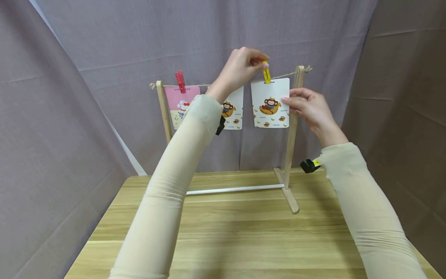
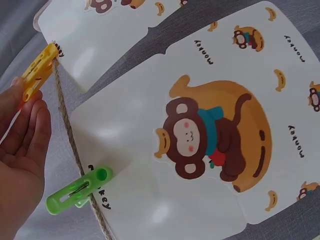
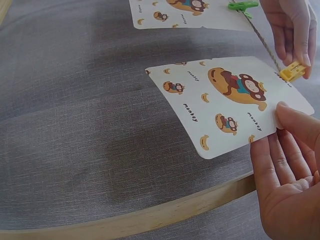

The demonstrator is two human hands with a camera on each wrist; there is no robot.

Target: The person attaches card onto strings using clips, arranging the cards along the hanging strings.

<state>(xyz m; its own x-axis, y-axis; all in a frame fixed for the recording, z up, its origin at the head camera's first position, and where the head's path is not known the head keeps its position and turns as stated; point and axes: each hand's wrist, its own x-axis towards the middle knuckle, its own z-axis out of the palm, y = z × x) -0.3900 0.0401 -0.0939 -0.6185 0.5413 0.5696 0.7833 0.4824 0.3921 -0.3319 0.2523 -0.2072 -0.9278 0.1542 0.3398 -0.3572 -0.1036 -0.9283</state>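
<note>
We start with the grey fabric backdrop [image 1: 139, 46], which encloses the wooden table [image 1: 244, 240] on all sides in view. On the table stands a wooden rack [image 1: 292, 131]: two uprights joined low down by a white crossbar [image 1: 237, 189] and at the top by a twine line [image 1: 283, 74].

Three cards hang from the line. At the far left we note a pink card [image 1: 181, 101] fastened by a red clothespin [image 1: 180, 81]. The middle monkey card [image 1: 232, 110] is partly hidden behind the left forearm in the head view; the left wrist view shows a green clothespin [image 2: 80, 190] holding it to the twine. The third card, the right-hand monkey card [image 1: 271, 102], hangs just beside the right upright.

The left hand [image 1: 240, 69] is raised to the line, its fingertips pinching the yellow clothespin [image 1: 266, 73], which sits on the top edge of that third card at the twine. Whether the pin has fully closed on card and twine we cannot tell. The right hand [image 1: 311, 108] steadies the card, pinching its right edge between the thumb and nearly straight fingers.

In our judgement the work is near its end: two cards are secured and the third is being pinned. What remains, as far as we can see, is letting go of pin and card. We see no further loose cards or pins.
</note>
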